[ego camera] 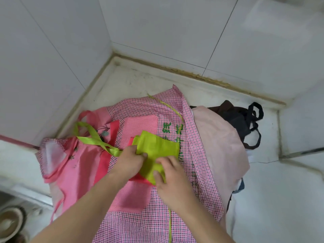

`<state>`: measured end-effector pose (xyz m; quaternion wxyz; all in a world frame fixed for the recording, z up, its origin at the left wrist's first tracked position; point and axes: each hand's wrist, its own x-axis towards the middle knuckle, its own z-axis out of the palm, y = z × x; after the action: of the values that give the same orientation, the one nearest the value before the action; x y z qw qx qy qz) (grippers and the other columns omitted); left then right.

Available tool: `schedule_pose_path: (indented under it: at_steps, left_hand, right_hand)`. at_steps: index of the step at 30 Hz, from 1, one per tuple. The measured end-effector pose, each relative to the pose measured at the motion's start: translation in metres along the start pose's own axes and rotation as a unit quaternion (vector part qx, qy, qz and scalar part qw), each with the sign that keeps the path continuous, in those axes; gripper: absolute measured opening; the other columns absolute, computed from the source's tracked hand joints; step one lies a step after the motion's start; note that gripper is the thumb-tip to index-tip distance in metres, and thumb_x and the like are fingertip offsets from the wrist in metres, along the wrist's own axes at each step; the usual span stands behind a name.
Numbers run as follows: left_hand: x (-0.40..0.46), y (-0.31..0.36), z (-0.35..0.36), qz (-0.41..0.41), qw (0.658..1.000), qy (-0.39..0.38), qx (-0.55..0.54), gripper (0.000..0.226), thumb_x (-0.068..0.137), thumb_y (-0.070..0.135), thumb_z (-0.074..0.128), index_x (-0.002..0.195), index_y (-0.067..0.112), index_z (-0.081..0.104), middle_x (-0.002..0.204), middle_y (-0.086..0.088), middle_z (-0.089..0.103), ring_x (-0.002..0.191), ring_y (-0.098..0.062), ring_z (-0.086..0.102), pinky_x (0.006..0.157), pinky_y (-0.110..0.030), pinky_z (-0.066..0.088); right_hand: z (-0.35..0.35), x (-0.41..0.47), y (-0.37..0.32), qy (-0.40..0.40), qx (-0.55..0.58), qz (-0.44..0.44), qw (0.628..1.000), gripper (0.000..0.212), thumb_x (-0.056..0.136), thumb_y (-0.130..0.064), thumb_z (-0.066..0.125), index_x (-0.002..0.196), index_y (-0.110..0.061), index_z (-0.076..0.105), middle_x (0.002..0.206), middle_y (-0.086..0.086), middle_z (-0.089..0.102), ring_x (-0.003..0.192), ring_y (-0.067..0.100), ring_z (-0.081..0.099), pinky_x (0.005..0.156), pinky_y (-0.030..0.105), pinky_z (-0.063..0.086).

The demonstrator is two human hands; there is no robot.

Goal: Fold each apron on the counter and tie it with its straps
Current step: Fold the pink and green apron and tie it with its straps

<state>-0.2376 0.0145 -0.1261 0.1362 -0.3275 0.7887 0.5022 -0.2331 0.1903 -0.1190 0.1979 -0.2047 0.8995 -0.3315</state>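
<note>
Both hands [150, 165] pinching the folded green apron [157, 148] atop the checked apron [198, 155], bare counter [263, 199] rightward.

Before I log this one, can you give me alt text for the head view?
Two hands work a folded green apron on top of a pink checked apron spread on a white counter: the left hand pinches its edge by the green strap, the right hand grips its near end. A pale pink apron and a dark apron lie to the right.
</note>
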Motion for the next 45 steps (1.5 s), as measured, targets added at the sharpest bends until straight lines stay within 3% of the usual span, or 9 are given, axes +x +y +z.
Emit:
schedule_pose_path:
  at_steps: [5, 7, 11, 16, 20, 23, 26, 34, 45]
  left_hand:
    - [0.011, -0.026, -0.006, 0.045, 0.971, 0.111, 0.207, 0.009, 0.091, 0.015, 0.066, 0.097, 0.011, 0.060, 0.087, -0.010, 0.066, 0.085, -0.037, 0.064, 0.072, -0.042, 0.051]
    - [0.004, -0.034, -0.001, 0.099, 0.924, 0.163, 0.330, 0.043, 0.078, 0.003, 0.071, 0.119, 0.009, 0.059, 0.112, -0.016, 0.061, 0.100, -0.041, 0.059, 0.083, -0.051, 0.050]
    - [-0.001, -0.051, 0.018, 0.307, 0.872, 0.028, 0.380, 0.073, 0.088, 0.024, 0.063, 0.157, 0.022, 0.040, 0.160, -0.007, 0.036, 0.149, -0.033, 0.036, 0.117, -0.050, 0.040]
    - [0.011, -0.089, 0.010, 0.194, 0.847, -0.020, 0.494, 0.069, 0.098, 0.067, -0.010, 0.158, 0.039, -0.030, 0.168, 0.011, -0.033, 0.156, -0.017, -0.029, 0.128, -0.049, -0.012]
    - [0.009, -0.095, 0.006, 0.169, 0.848, 0.019, 0.502, 0.071, 0.099, 0.065, -0.016, 0.162, 0.034, -0.024, 0.171, -0.004, -0.026, 0.158, -0.026, -0.024, 0.127, -0.050, -0.011]
    - [0.002, -0.083, 0.005, 0.177, 0.846, 0.048, 0.501, 0.073, 0.105, 0.062, 0.014, 0.168, 0.025, 0.005, 0.175, -0.013, -0.001, 0.161, -0.036, 0.000, 0.128, -0.057, 0.006]
    - [-0.002, -0.065, 0.007, 0.271, 0.847, 0.071, 0.452, 0.071, 0.096, 0.040, 0.064, 0.159, 0.018, 0.039, 0.162, -0.011, 0.033, 0.146, -0.038, 0.037, 0.119, -0.057, 0.034]
    - [0.021, -0.049, 0.013, 0.195, 0.915, -0.075, 0.344, 0.101, 0.086, 0.052, 0.077, 0.165, 0.043, 0.013, 0.142, 0.002, 0.027, 0.128, -0.024, 0.038, 0.117, -0.039, 0.037]
    - [0.030, -0.026, 0.009, 0.128, 0.922, -0.148, 0.333, 0.125, 0.074, 0.045, 0.083, 0.161, 0.052, -0.007, 0.142, 0.004, 0.024, 0.130, -0.025, 0.042, 0.103, -0.035, 0.047]
  right_hand:
    - [0.017, -0.015, 0.035, -0.100, -0.168, -0.006, 0.981, 0.060, 0.109, -0.040, 0.036, 0.164, -0.044, 0.013, 0.173, -0.011, -0.005, 0.160, 0.014, -0.008, 0.131, 0.040, 0.010]
    - [0.025, -0.019, 0.040, -0.116, -0.201, -0.015, 0.972, 0.064, 0.109, -0.040, 0.034, 0.164, -0.045, 0.001, 0.172, -0.012, -0.022, 0.156, 0.011, -0.027, 0.131, 0.043, -0.005]
    - [0.029, -0.006, 0.037, -0.067, -0.186, -0.029, 0.980, 0.058, 0.107, -0.047, 0.025, 0.164, -0.041, 0.014, 0.173, -0.013, -0.014, 0.156, 0.008, -0.025, 0.127, 0.041, -0.008]
    - [0.027, -0.014, 0.068, -0.075, -0.243, -0.029, 0.967, 0.061, 0.110, -0.050, 0.015, 0.162, -0.043, -0.016, 0.170, -0.018, -0.025, 0.156, 0.009, -0.026, 0.128, 0.044, -0.008]
    - [0.013, -0.024, 0.085, -0.072, -0.244, 0.040, 0.966, 0.066, 0.109, -0.049, 0.012, 0.160, -0.032, -0.026, 0.168, -0.015, -0.032, 0.155, 0.010, -0.029, 0.127, 0.040, -0.011]
    - [0.004, -0.019, 0.080, -0.033, -0.215, 0.100, 0.971, 0.070, 0.107, -0.043, 0.036, 0.167, -0.023, 0.007, 0.175, -0.003, -0.001, 0.160, 0.018, -0.005, 0.131, 0.040, 0.007]
    - [0.005, -0.004, 0.058, 0.114, -0.141, 0.126, 0.975, 0.040, 0.095, -0.034, 0.062, 0.130, -0.015, 0.057, 0.129, 0.004, 0.058, 0.124, 0.025, 0.050, 0.106, 0.040, 0.045]
    - [0.006, 0.039, 0.027, -0.043, 0.025, 0.313, 0.948, 0.041, 0.090, -0.041, 0.072, 0.067, -0.011, 0.056, 0.064, 0.000, 0.059, 0.064, 0.023, 0.059, 0.060, 0.031, 0.039]
    - [0.017, 0.024, 0.005, 0.052, 0.049, 0.271, 0.960, 0.012, 0.107, -0.021, 0.049, 0.111, -0.013, 0.041, 0.075, -0.001, 0.056, 0.060, 0.015, 0.057, 0.056, 0.032, 0.048]
